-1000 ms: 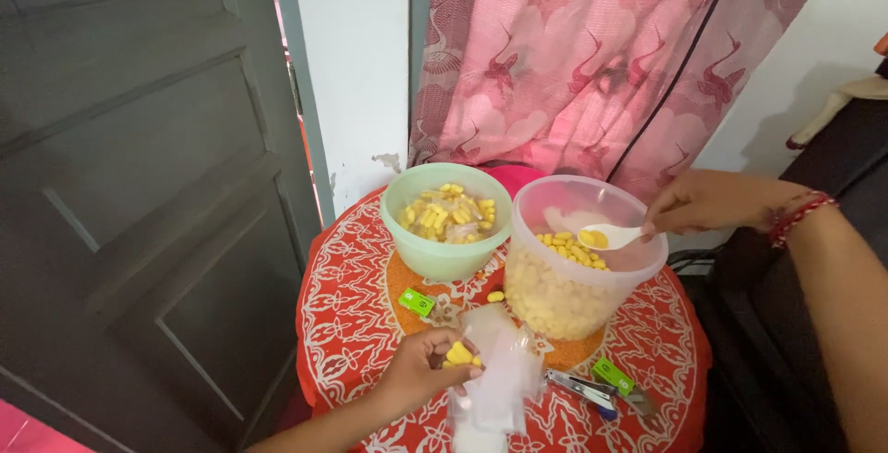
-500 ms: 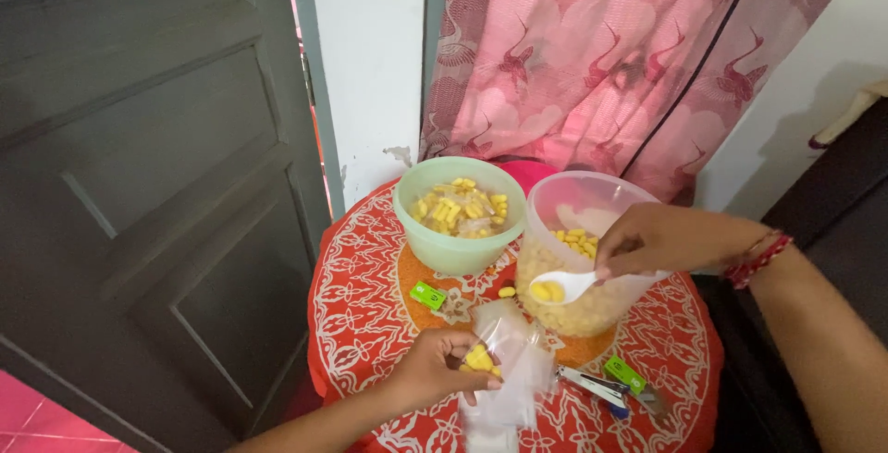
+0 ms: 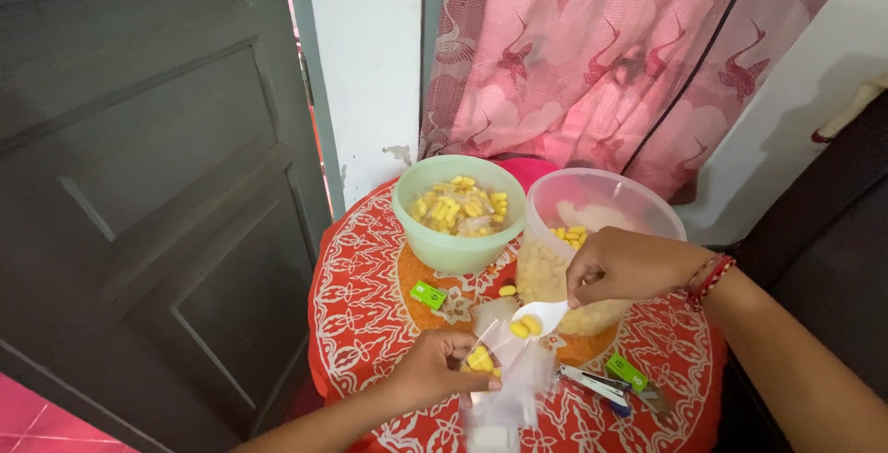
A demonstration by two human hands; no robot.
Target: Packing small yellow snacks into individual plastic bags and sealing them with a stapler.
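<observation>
My left hand (image 3: 433, 370) holds a small clear plastic bag (image 3: 507, 370) open; a few yellow snack pieces sit in it by my fingers. My right hand (image 3: 627, 266) grips a white plastic spoon (image 3: 541, 316) with yellow pieces in its bowl, held just above the bag's mouth. Behind the spoon stands a clear tub (image 3: 601, 208) filled with yellow snack pieces. A green bowl (image 3: 455, 249) to its left holds small filled bags of the same pieces.
Everything rests on a small round table with a red patterned cloth (image 3: 356, 319). Two small green boxes (image 3: 428, 295) (image 3: 627, 372) and a metal stapler (image 3: 594, 388) lie on it. A grey door (image 3: 139, 185) stands left, a pink curtain (image 3: 629, 55) behind.
My right hand has lifted the loaded spoon out of the clear tub and brought it down and left to the bag's mouth. The left hand stays on the bag.
</observation>
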